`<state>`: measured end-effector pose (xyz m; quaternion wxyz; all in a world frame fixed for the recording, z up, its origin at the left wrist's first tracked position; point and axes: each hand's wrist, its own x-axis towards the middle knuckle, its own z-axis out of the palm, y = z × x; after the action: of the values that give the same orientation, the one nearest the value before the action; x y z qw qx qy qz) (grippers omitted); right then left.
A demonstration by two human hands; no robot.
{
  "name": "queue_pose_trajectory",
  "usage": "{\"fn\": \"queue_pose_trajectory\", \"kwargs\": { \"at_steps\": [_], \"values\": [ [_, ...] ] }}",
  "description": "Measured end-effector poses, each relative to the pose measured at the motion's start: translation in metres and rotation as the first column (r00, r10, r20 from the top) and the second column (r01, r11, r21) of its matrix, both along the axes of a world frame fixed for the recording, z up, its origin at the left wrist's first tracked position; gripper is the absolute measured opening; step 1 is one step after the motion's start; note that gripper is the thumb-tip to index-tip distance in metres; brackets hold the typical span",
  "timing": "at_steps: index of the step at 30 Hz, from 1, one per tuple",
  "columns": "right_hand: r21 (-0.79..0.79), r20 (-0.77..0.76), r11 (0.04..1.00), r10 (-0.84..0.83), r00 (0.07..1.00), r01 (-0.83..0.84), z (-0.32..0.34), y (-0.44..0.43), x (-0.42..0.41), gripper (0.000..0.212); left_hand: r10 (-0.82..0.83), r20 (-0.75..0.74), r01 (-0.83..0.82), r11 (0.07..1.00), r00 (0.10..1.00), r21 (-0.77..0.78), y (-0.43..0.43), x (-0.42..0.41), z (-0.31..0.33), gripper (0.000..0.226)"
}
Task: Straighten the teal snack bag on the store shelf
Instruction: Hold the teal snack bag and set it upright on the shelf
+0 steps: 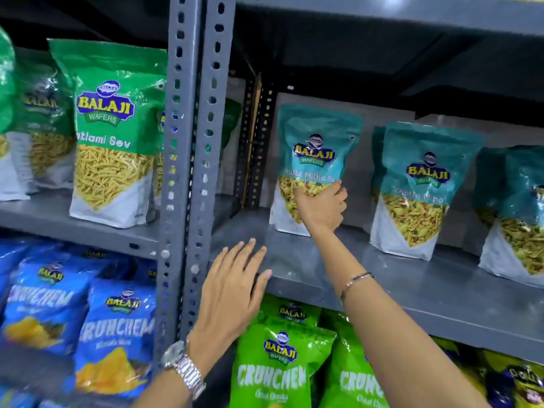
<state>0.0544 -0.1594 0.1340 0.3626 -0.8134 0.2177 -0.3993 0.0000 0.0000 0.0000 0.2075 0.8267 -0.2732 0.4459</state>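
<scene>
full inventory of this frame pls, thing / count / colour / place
Teal Balaji snack bags: three fronts visible, more behind, teal and white, right bay, middle shelf.
Green Ratlami Sev bags: several, green and white, left bay, middle shelf.
Blue Crunchem bags: several, blue, lower left.
Lime green Crunchem bags: at least two, lower centre.
Grey metal shelving upright: paired perforated posts, centre.
Silver wristwatch: one, left wrist.
Thin bracelet: one, right wrist.
Left hand: open, at shelf edge.
Right hand: on leftmost teal bag's lower front.

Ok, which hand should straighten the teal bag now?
Right. The right hand is already on the teal bag's lower front. The left hand hovers open near the shelf edge, clear of the bag.
</scene>
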Motion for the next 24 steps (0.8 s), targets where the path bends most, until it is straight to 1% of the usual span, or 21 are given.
{"fn": "queue_pose_trajectory", "kwargs": {
  "at_steps": [2,4,6,10,17,21,24],
  "values": [
    [0.061,0.018,0.998,-0.026,1.0,0.025,0.001,0.005,0.013,0.102,0.006,0.029,-0.005,1.0,1.0,-0.022,0.002,0.0,-0.001,0.049],
    [0.116,0.012,0.993,-0.039,0.999,0.037,-0.001,0.009,0.027,0.109,0.018,0.088,-0.015,0.999,0.996,-0.03,0.001,0.003,-0.008,0.048],
    [0.141,0.008,0.989,-0.055,0.998,0.054,-0.005,0.009,0.039,0.114,0.013,0.145,-0.009,0.999,0.989,-0.033,0.002,0.007,-0.011,0.047],
    [0.168,0.029,0.984,-0.059,0.998,0.053,-0.011,0.008,0.049,0.122,0.051,0.233,-0.05,0.999,0.971,-0.013,0.004,0.013,-0.014,0.048],
    [0.105,0.0,0.986,-0.132,0.991,0.131,-0.012,0.014,0.052,0.129,0.068,0.257,-0.065,0.998,0.964,-0.021,0.006,0.016,-0.014,0.046],
    [0.07,-0.002,0.981,-0.18,0.984,0.18,-0.013,0.016,0.054,0.127,0.051,0.262,-0.045,0.999,0.964,-0.03,0.008,0.017,-0.014,0.043],
    [0.069,0.009,0.982,-0.179,0.984,0.178,-0.013,0.015,0.052,0.127,0.045,0.249,-0.039,0.999,0.967,-0.03,0.007,0.017,-0.014,0.041]
  ]
}}
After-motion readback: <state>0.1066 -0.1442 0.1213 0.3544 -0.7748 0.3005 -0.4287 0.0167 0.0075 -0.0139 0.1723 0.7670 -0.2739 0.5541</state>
